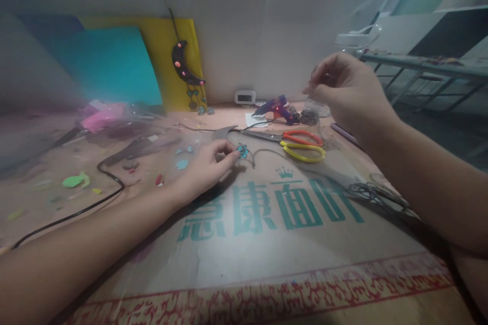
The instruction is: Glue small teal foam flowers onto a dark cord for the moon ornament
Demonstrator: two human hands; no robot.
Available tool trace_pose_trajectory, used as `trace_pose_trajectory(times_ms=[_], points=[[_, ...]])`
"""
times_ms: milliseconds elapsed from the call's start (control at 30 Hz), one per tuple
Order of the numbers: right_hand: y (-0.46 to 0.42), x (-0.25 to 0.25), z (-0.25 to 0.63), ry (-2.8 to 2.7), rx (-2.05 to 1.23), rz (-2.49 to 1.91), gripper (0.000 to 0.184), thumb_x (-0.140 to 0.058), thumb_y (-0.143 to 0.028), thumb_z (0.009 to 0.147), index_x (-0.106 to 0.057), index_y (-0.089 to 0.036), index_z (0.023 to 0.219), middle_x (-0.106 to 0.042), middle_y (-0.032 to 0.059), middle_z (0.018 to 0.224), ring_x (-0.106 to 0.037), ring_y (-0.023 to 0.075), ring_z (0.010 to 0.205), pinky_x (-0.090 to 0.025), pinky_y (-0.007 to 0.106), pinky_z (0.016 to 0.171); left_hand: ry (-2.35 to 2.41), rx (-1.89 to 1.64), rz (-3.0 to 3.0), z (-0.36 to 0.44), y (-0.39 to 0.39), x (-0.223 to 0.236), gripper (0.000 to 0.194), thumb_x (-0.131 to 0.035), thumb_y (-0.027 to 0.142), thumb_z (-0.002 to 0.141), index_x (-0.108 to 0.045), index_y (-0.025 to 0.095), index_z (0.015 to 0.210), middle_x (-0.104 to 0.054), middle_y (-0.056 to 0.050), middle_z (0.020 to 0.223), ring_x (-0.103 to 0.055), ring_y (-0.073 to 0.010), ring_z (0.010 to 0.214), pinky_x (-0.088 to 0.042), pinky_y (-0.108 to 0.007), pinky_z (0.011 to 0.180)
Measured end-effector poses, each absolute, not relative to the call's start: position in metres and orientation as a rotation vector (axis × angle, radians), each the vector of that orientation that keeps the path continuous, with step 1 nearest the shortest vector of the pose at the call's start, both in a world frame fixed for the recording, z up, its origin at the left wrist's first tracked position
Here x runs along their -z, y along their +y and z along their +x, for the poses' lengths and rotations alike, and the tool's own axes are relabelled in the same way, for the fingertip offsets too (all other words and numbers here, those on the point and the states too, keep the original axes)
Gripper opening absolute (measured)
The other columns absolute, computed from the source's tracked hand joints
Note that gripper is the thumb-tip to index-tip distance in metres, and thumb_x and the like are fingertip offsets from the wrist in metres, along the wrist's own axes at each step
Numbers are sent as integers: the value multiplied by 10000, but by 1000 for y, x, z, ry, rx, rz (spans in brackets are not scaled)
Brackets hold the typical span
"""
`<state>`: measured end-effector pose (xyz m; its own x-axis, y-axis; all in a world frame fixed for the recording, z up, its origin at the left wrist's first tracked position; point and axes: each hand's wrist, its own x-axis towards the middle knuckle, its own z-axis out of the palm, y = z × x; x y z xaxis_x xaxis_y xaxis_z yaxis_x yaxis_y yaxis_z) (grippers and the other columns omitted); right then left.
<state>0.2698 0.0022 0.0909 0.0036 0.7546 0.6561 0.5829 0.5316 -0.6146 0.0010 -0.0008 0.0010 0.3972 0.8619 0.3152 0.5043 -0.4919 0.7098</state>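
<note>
My left hand [208,165] rests low over the printed sheet, thumb and finger pinching a small teal flower [243,151]. A thin grey cord [274,152] runs from beside the flower towards a loose tangle of cord [375,194] on the right. My right hand [345,84] is raised above the right side of the table, its fingertips drawn together; whether anything thin is between them cannot be made out. Just beyond the flower lie scissors [305,154] with one red and one yellow handle. Light blue felt-like pieces [182,164] are left of my left hand.
Behind the scissors lies a purple glue gun [280,106] with a lit red light. A small white digital clock [244,97] stands by the wall. A dark crescent ornament [183,63] hangs before a yellow board [152,25]. A black cable [76,213] and coloured scraps lie at left.
</note>
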Motion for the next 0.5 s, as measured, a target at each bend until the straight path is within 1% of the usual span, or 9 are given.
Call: trace_pose_trajectory(times_ms=[67,167,233,333,433,500], points=[[3,-92,272,-1689,-178,-1172,172,-646,-147,749,-518,-258,779,-580,21,813,-562,200,803,-478,395,775,1166,-912,2137,1,-1,-1,214,-537,357,877,-573,192,745,-633,3,742,-554,-154,675,-439,-278,666],[6,-91,273,-1664,-168,-1191,212,-630,-82,684,-496,-242,725,-521,-2,717,-508,165,674,-456,370,696,1164,-907,2130,0,-2,-1,217,-538,360,878,-569,189,749,-627,8,740,-556,-144,658,-433,-260,626],[7,-90,273,-1667,-178,-1185,219,-620,-70,668,-481,-236,694,-486,-15,670,-475,149,623,-443,361,668,1146,-918,2147,0,-2,-1,220,-540,363,878,-570,188,748,-631,8,746,-571,-145,682,-440,-253,637],[6,-89,275,-1724,-203,-1192,192,-638,-152,730,-474,-244,694,-481,-10,652,-481,162,629,-453,368,662,1124,-927,2160,0,-2,-1,228,-540,371,877,-574,187,746,-641,5,757,-585,-150,711,-453,-252,660],[6,-89,278,-1795,-201,-1192,105,-624,-265,810,-524,-266,777,-514,5,671,-508,187,670,-466,381,667,1135,-920,2159,0,-1,-1,228,-536,375,876,-579,189,751,-647,3,758,-584,-151,695,-459,-257,659],[8,-89,280,-1777,-209,-1146,98,-612,-270,826,-523,-270,783,-504,1,660,-515,183,673,-464,372,669,1146,-917,2164,0,-1,-1,229,-537,379,873,-582,191,750,-649,0,758,-586,-156,698,-460,-263,656]])
